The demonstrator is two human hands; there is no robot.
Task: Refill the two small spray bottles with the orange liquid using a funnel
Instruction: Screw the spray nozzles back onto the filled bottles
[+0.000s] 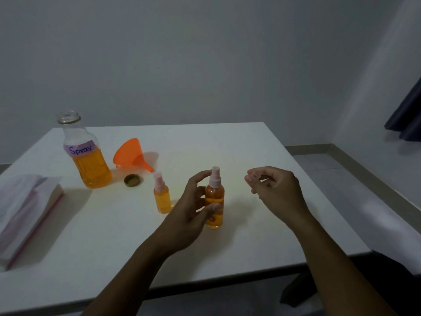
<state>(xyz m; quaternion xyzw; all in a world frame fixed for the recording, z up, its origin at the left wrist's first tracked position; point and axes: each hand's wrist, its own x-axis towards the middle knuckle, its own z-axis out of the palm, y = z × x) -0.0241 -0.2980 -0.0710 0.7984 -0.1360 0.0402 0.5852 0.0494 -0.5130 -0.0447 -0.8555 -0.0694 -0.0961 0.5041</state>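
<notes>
Two small spray bottles with pink pump tops stand on the white table (227, 144), both holding orange liquid. My left hand (193, 208) grips the nearer spray bottle (214, 199) around its body, thumb in front. The other spray bottle (162, 194) stands free just to its left. My right hand (273, 190) hovers to the right of the held bottle, fingers loosely curled, holding nothing. A large clear bottle (85, 153) labelled "Spray", uncapped and about half full of orange liquid, stands at the back left. An orange funnel (131, 156) lies on its side next to it.
A brown bottle cap (132, 180) lies upside down between the large bottle and the funnel. A stack of clear plastic bags (25, 213) sits at the table's left edge. A dark curtain (407, 117) hangs at the far right.
</notes>
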